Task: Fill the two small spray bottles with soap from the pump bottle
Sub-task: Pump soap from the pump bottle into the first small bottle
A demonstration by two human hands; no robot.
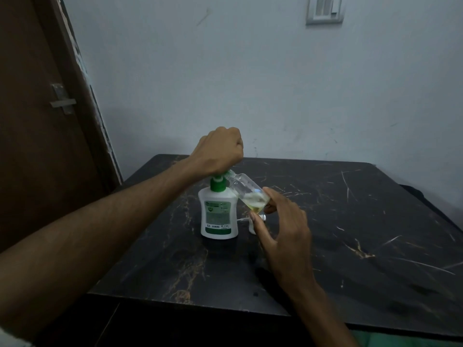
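A white pump bottle (219,216) with a green pump head stands on the black marble table (350,221). My left hand (220,149) is curled over the pump head from above and presses on it. My right hand (283,226) pinches a small clear spray bottle (250,194) near its base, tilted with its open neck up against the pump's nozzle. A little yellowish soap sits in the bottle's lower end. A small white object (253,227), partly hidden behind my right thumb, lies on the table just right of the pump bottle; I cannot tell what it is.
The table stands against a pale wall, with a brown door (37,121) to the left. A switch plate (324,10) is high on the wall. The table's front edge runs below my arms.
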